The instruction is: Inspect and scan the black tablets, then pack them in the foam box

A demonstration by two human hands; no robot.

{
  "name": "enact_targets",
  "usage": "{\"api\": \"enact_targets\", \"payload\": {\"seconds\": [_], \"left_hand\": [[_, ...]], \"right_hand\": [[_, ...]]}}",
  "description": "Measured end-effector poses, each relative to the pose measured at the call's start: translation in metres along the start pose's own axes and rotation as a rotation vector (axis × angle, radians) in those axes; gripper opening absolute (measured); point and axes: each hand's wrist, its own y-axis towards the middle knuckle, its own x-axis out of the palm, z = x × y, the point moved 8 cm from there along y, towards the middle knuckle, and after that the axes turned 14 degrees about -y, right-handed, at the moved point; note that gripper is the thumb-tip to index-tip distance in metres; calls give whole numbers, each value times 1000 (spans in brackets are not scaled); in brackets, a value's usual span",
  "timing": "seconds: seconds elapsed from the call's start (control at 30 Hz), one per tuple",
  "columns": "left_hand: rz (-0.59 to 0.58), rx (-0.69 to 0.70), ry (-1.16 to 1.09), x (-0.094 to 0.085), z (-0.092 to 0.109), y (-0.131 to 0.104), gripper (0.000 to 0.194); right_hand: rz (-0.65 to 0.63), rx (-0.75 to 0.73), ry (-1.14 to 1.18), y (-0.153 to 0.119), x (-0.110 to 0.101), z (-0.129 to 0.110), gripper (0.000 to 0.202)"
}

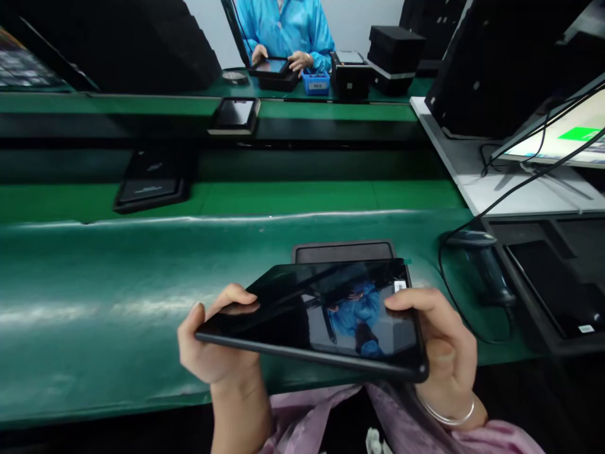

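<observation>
A black tablet (302,315) with a glossy dark screen is held up in front of me, tilted, its screen showing reflections. My left hand (222,340) grips its left end, thumb on the glass and fingers underneath. At the right end my right hand (439,334) is closed round the edge, the thumb lying below a small white label (399,286). Behind the tablet, a shallow black tray (343,252) lies on the green mat, partly hidden by it.
A barcode scanner (486,268) with its cable lies at the right, beside a foam tray (520,224) holding another tablet (558,287). Further back are trayed devices (149,180) and a monitor (562,135). Across the line, a co-worker (286,31) in blue handles a tablet.
</observation>
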Motion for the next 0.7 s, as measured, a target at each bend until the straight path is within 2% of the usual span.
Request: {"api": "enact_targets", "payload": {"seconds": [0.13, 0.27, 0.43, 0.7], "left_hand": [[-65, 24, -25, -4, -5, 5, 35], [-161, -11, -48, 2, -9, 5, 34], [-204, 84, -53, 11, 0, 1, 29], [-324, 109, -135, 17, -2, 5, 27]], "right_hand": [[-56, -80, 21, 1, 4, -10, 36], [-23, -99, -37, -2, 0, -8, 38], [-30, -78, -3, -6, -3, -6, 40], [50, -181, -79, -6, -7, -20, 32]]}}
